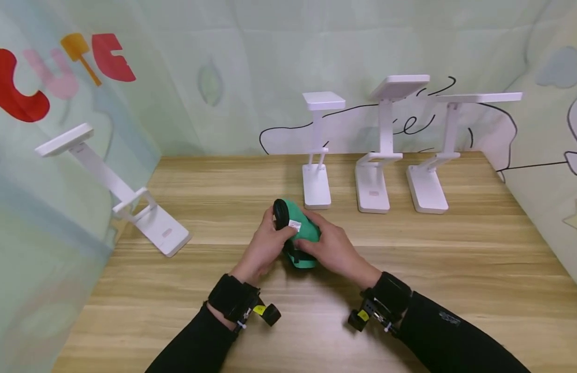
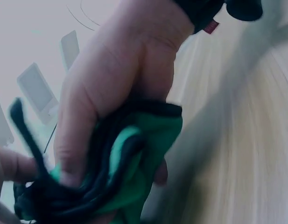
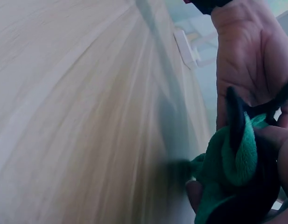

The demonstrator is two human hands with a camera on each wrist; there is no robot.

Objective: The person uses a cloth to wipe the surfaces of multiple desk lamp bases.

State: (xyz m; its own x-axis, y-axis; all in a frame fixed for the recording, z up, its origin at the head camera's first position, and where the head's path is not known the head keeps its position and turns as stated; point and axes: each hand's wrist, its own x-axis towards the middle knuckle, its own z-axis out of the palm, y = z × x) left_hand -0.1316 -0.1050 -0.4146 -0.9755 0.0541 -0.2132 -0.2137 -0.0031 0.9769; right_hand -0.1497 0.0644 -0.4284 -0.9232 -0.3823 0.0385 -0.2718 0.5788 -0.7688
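Observation:
A small green fabric item with black trim and a white label (image 1: pixel 295 225) is held between both hands, just above the table; its exact kind is unclear. My left hand (image 1: pixel 262 246) grips its black-edged side, thumb by the label. My right hand (image 1: pixel 335 247) pinches the green side, with the thumb across its front. In the left wrist view, the right hand (image 2: pixel 115 65) curls over green folds (image 2: pixel 153 130) with black edging. The right wrist view shows the left hand (image 3: pixel 249 60) behind the fuzzy green fabric (image 3: pixel 244 156) and its black strips.
Three white folding lamps (image 1: pixel 316 186) (image 1: pixel 373 189) (image 1: pixel 427 189) stand along the back of the wooden table (image 1: pixel 214 197). Another white lamp (image 1: pixel 162 230) leans its arm leftward at the left edge. A printed cloth backdrop (image 1: pixel 223 77) encloses the table.

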